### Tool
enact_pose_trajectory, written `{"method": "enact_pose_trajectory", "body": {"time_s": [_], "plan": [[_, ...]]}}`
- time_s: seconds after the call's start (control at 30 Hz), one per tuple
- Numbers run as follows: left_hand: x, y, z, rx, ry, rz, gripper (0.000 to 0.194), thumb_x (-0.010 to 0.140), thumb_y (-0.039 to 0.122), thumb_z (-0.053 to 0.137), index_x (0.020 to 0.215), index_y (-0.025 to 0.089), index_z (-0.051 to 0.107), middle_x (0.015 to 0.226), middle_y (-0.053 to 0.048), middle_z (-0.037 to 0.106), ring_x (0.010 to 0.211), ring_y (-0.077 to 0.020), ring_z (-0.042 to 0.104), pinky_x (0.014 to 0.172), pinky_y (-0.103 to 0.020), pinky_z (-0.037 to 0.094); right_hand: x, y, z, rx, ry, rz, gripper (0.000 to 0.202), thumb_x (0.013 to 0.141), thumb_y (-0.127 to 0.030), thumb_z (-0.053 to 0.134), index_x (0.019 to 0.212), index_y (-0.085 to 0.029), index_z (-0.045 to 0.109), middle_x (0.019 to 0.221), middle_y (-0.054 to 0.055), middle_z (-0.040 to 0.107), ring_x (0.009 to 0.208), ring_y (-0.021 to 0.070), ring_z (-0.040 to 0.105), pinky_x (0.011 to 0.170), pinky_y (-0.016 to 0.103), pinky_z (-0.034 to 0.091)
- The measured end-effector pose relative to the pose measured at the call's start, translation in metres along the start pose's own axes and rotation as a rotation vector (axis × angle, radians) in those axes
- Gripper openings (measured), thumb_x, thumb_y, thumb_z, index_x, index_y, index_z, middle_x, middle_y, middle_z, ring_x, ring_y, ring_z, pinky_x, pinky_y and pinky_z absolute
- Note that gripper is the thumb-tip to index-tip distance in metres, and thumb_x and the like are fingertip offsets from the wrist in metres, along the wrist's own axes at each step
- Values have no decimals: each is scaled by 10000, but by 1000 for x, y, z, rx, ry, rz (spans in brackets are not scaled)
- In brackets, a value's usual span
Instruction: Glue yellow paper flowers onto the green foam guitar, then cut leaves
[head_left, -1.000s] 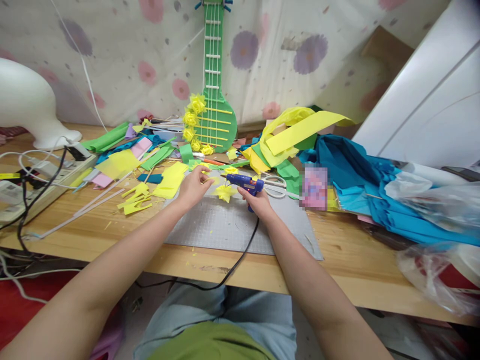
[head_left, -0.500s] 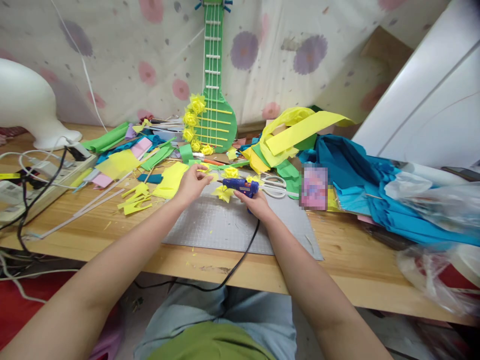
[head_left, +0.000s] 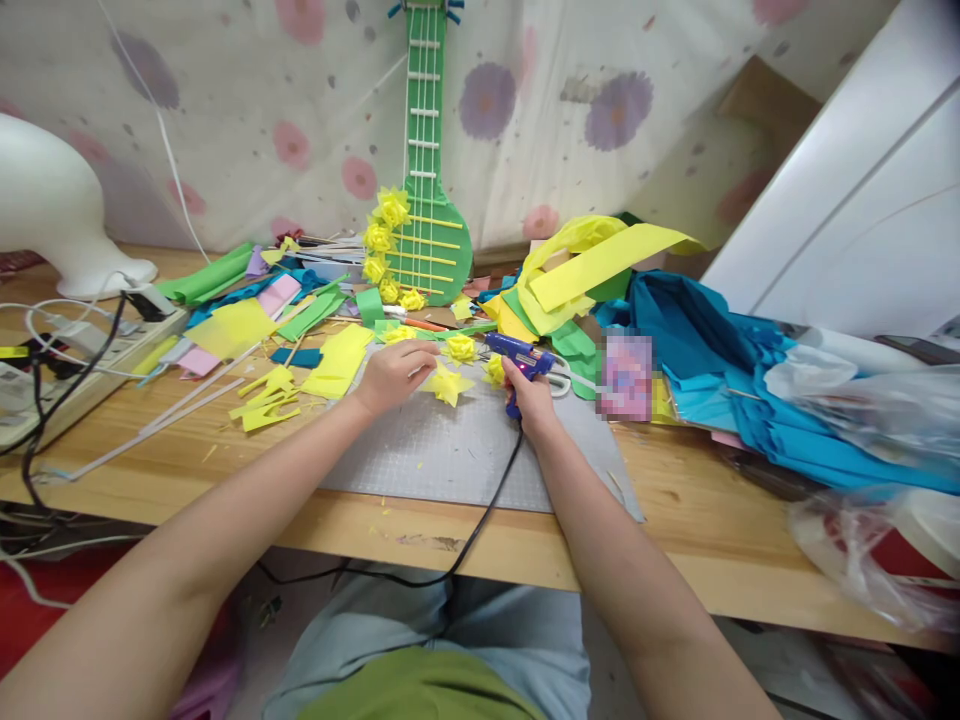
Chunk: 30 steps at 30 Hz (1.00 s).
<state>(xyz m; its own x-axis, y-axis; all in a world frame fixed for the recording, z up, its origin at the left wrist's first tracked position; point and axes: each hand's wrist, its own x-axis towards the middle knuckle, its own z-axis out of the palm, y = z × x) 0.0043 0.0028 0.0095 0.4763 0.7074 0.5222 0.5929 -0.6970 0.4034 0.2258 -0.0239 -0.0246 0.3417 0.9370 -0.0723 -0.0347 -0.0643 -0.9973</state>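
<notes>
My right hand [head_left: 531, 395] grips a blue glue gun [head_left: 517, 352] above the right part of the grey cutting mat [head_left: 450, 460], its nozzle pointing left. My left hand [head_left: 397, 375] is closed, thumb and fingers together, just left of a yellow paper flower [head_left: 448, 384]; anything pinched in it is too small to make out. Another yellow flower [head_left: 460, 347] lies behind, between the hands. Part of one more [head_left: 493, 369] shows beside the glue gun. White-handled scissors [head_left: 559, 378] are partly hidden behind my right hand.
A green paper instrument [head_left: 439, 240] with yellow flowers leans on the curtain. Yellow paper [head_left: 337, 360] and cut scraps lie left, blue paper [head_left: 697, 330] right. A power strip [head_left: 150, 350] sits far left. The black cord [head_left: 487, 510] hangs over the table edge.
The glue gun in my right hand has moved right and turned, away from my left hand. My left hand has shifted slightly right and down, its fingers closer together.
</notes>
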Motion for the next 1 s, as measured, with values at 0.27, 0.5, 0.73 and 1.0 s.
{"method": "enact_pose_trajectory", "body": {"time_s": [0.27, 0.5, 0.73, 1.0], "plan": [[6, -7, 3, 40, -86, 65, 198, 828, 270, 457, 700, 209, 596, 1091, -81, 648, 1086, -169, 557, 960, -341, 407, -1, 2, 2, 3, -2, 1, 423, 582, -594, 661, 575, -213, 478, 495, -17, 510, 367, 82, 396, 348, 236, 345], [3, -15, 12, 179, -25, 275, 229, 855, 217, 421, 703, 195, 590, 1013, -64, 681, 1006, -156, 596, 886, -324, 465, -3, 0, 2, 30, -3, -2, 441, 566, -589, 681, 544, -196, 484, 467, -30, 498, 354, 65, 388, 349, 221, 347], [3, -19, 13, 360, -23, 369, 239, 862, 167, 409, 738, 185, 612, 1029, -51, 680, 982, -164, 611, 801, -295, 496, -1, 4, 2, 41, -5, -4, 410, 589, -557, 679, 554, -186, 507, 476, -35, 508, 350, 60, 394, 342, 210, 342], [-2, -28, 10, 343, -145, 194, 456, 775, 10, 386, 1135, 219, 571, 1309, -76, 516, 1193, -196, 480, 972, -360, 408, -3, -1, 2, 54, -11, 6, 397, 596, -538, 681, 559, -187, 498, 471, -34, 503, 343, 60, 389, 341, 217, 331]]}}
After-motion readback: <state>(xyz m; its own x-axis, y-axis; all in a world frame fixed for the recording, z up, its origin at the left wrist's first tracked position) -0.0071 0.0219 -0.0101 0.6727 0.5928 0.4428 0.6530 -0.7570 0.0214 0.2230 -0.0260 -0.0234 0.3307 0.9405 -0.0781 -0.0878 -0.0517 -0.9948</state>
